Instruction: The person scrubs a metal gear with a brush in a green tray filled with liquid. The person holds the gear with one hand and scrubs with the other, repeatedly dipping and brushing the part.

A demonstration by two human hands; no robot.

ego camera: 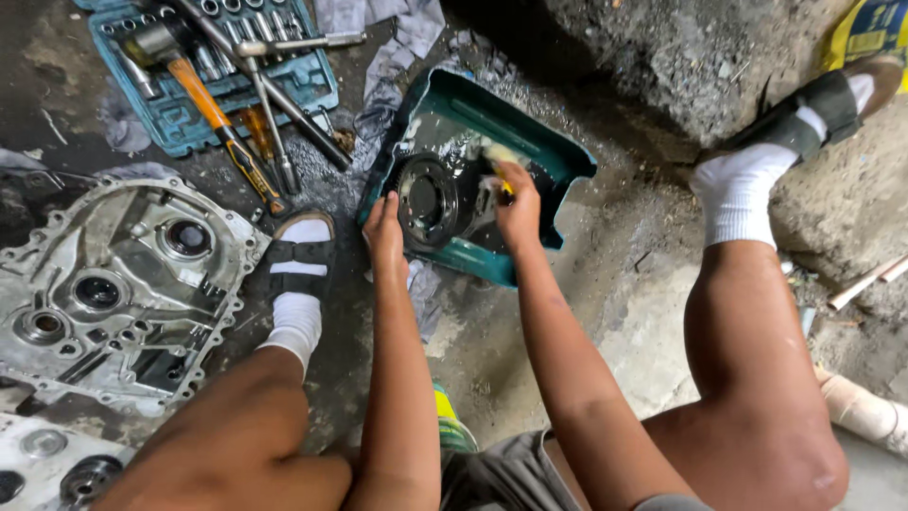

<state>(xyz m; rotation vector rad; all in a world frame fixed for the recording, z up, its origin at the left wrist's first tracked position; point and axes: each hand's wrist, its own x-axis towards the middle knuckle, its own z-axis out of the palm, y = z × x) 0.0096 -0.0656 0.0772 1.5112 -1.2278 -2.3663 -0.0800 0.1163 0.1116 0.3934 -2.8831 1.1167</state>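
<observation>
A teal plastic tray lies on the dirty floor ahead, holding dark liquid. A round black metal part stands in it on the left side. My left hand grips the rim of that part at the tray's near left edge. Inside the tray my right hand is closed on a small brush with yellowish bristles, and the bristles touch the part's right side. My two bare arms reach forward between my knees.
A large grey engine cover lies at the left. A teal socket set case with sockets, a long wrench and an orange-handled hammer sits at the top left. My sandalled feet flank the tray. A rough concrete block rises at the top right.
</observation>
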